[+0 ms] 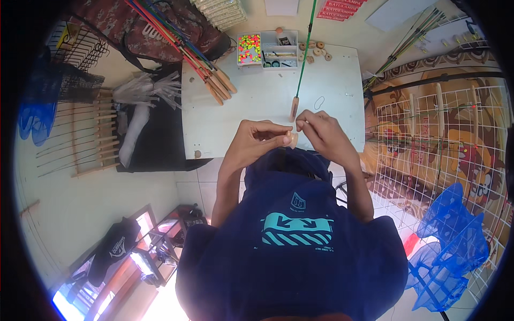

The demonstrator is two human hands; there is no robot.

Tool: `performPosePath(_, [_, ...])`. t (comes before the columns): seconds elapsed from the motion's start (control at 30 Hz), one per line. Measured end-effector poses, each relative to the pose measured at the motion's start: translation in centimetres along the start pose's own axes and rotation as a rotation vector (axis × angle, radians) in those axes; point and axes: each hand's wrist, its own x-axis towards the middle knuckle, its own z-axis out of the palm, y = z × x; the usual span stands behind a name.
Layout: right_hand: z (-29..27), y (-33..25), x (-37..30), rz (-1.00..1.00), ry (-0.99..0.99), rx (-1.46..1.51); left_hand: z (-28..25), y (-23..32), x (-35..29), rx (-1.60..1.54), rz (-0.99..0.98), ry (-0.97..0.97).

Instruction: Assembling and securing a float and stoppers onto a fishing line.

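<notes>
My left hand (pixel 256 143) is closed around a small pale wooden spool (pixel 292 139), gripped between thumb and fingers over the table's near edge. Just to its right, my right hand (pixel 325 134) is held in a pinch close to the spool; what sits between those fingertips is too small to make out. Beyond both hands a thin green fishing rod (pixel 304 69) points away from me, its wooden handle (pixel 294 108) nearest my fingers. A small loop of thin line (pixel 319 102) lies on the white table (pixel 251 101) right of that handle.
A compartment box (pixel 280 63) with bright beads and a small bottle stands at the table's far side, beside several wooden rings (pixel 318 52). Several wooden-handled rods (pixel 217 85) lean at the left. Blue nets (pixel 450 241) hang on a white grid (pixel 396 176) at right.
</notes>
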Motion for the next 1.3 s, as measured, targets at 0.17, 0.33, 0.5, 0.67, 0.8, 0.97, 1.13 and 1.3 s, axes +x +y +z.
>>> performPosePath(0.17, [0.3,-2.6,-0.6,0.039,-0.105,0.090,-1.3,-0.5,0.1,-0.052,-0.065,0.080])
performPosePath(0.33, [4.3,-2.0,-2.2,-0.077,-0.195,0.185,-1.3,-0.4,-0.4,-0.089,0.044,0.136])
performPosePath(0.5, [4.6,0.9,-0.9,-0.027,-0.261,-0.069,-1.0,0.1,-2.4,0.016,0.049,0.011])
performPosePath(0.67, [2.3,-0.9,0.5,-0.043,-0.119,-0.060,-1.5,-2.2,-2.2,0.318,-0.001,0.194])
performPosePath(0.8, [3.7,-3.0,-0.7,-0.094,-0.252,0.090,-1.1,-2.0,-1.6,-0.012,0.125,0.396])
performPosePath(0.97, [5.8,0.8,-0.8,-0.120,-0.300,-0.105,-0.9,-0.4,-3.0,-0.082,0.051,0.142])
performPosePath(1.13, [2.6,-1.0,0.7,-0.026,-0.161,-0.249,-1.2,-1.6,-2.7,0.267,-0.050,0.151])
performPosePath(1.3, [3.8,-3.0,-0.6,-0.151,-0.141,-0.018,-1.8,-2.8,-1.4,-0.020,0.120,0.383])
